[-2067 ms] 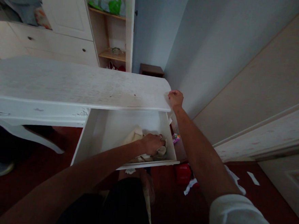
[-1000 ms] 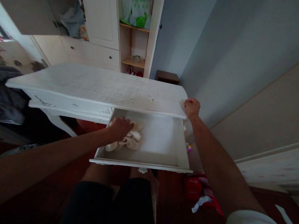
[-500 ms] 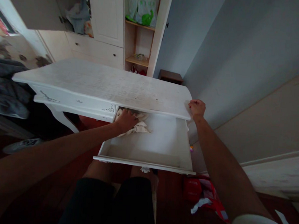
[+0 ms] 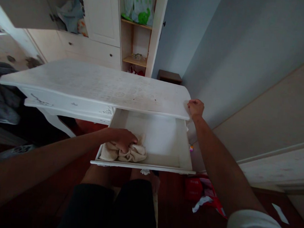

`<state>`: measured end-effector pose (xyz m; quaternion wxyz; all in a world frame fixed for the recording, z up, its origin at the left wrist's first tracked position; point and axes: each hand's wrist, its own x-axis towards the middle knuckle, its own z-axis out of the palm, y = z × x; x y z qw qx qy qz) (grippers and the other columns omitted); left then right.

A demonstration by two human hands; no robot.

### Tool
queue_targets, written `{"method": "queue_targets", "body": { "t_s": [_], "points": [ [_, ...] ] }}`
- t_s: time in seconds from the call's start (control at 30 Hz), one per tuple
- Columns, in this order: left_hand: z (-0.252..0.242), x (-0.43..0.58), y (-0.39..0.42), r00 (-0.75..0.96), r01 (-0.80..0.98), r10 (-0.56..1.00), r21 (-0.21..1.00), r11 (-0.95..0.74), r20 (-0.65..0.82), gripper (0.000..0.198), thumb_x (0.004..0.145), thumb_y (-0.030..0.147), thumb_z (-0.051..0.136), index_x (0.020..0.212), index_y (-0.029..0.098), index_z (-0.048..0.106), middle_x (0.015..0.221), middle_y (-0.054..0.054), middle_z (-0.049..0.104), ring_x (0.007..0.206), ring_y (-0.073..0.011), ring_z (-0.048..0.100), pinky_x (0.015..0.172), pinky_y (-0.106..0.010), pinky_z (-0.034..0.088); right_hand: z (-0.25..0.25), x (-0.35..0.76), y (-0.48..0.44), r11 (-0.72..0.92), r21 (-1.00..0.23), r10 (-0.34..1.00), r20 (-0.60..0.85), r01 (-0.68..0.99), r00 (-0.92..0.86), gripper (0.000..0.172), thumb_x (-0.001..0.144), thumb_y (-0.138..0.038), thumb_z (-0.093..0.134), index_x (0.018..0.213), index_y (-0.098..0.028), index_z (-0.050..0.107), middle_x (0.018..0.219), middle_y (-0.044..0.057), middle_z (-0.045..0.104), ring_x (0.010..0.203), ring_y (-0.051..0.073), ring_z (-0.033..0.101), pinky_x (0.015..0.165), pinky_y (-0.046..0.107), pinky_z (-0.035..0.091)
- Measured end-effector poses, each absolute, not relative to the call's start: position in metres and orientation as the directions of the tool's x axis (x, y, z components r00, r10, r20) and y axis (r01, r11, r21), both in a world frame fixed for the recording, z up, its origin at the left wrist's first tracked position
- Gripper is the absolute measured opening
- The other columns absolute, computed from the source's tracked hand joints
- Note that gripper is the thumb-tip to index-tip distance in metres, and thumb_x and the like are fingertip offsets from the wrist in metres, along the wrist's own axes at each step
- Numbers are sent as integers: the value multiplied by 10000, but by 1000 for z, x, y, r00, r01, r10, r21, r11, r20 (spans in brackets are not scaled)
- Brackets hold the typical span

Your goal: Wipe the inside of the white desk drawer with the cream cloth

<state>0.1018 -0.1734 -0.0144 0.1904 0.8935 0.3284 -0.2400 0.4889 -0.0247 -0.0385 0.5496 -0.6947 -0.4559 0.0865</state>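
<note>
Reaching down into the open drawer (image 4: 163, 139) in the head view, I have my left hand (image 4: 125, 140) on a crumpled cream cloth (image 4: 136, 154). The fingers are curled well in and gather a fold of it; as far as I can judge in this dim light, the grip is closed on the fabric, though the fingertips are partly buried. The cloth lies on the drawer's bottom at its near left corner, bunched along the left half of the front panel, with part of it under the wrist.

The drawer sticks out from the front edge of the white table (image 4: 91, 82), towards its right end. My right hand (image 4: 196, 107) is at the table's right edge, above the drawer's back right corner, its fingers folded into a loose fist. I cannot tell whether it has hold of the edge or merely rests against it. Small dark specks mark the worn tabletop near that end.

Beyond the table's far edge stands a white cabinet (image 4: 103, 23), with a green-printed plastic bag (image 4: 142, 4) on an upper shelf. A brown box (image 4: 169, 76) shows past the far right corner. Grey fabric (image 4: 2, 98) hangs off the left end, and below the drawer's near right corner a red bag (image 4: 193, 189) sits on the floor.
</note>
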Motion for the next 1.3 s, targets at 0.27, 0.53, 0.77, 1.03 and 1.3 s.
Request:
{"method": "queue_targets", "body": {
  "t_s": [0.27, 0.53, 0.77, 1.03, 1.3],
  "points": [
    [-31, 172, -202, 790, 613, 533, 403, -680, -303, 573, 729, 264, 668, 1302, 275, 660, 1303, -53, 700, 1181, -265, 653, 1024, -357, 483, -39, 490, -21, 25, -837, 719, 395, 547, 572, 149, 649, -147, 558, 731, -191, 675, 584, -47, 579, 634, 161, 576, 713, 294, 476],
    [-47, 267, -224, 784, 510, 620, 584, -632, -14, 525, 818, 278, 652, 1343, 267, 630, 1299, -49, 677, 1163, -234, 650, 1014, -324, 513, -40, 494, -18, 26, -821, 727, 407, 571, 552, 157, 691, -184, 538, 754, -185, 682, 612, -28, 601, 649, 159, 576, 707, 290, 464],
    [-75, 266, -206, 769, 583, 639, 402, -706, 9, 438, 911, 172, 528, 1332, 245, 622, 1309, -95, 640, 1225, -253, 603, 973, -368, 543, -42, 494, -16, 39, -840, 736, 391, 542, 553, 156, 686, -179, 540, 756, -193, 680, 618, -35, 601, 647, 154, 578, 706, 287, 466],
    [-76, 242, -166, 618, 756, 783, 223, -615, 64, 417, 987, 233, 452, 1375, 271, 599, 1321, -115, 601, 1206, -267, 585, 887, -384, 564, -45, 497, -14, 68, -837, 726, 414, 542, 549, 169, 659, -186, 543, 744, -202, 688, 629, -32, 611, 669, 169, 589, 731, 306, 487],
    [-60, 179, -155, 420, 907, 902, -20, -421, 102, 410, 1028, 238, 342, 1280, 198, 663, 1312, -191, 596, 1168, -328, 581, 813, -420, 547, -45, 495, -14, 61, -859, 720, 391, 509, 573, 181, 652, -198, 540, 765, -197, 681, 613, -43, 589, 636, 157, 565, 690, 295, 473]
  ]
}}
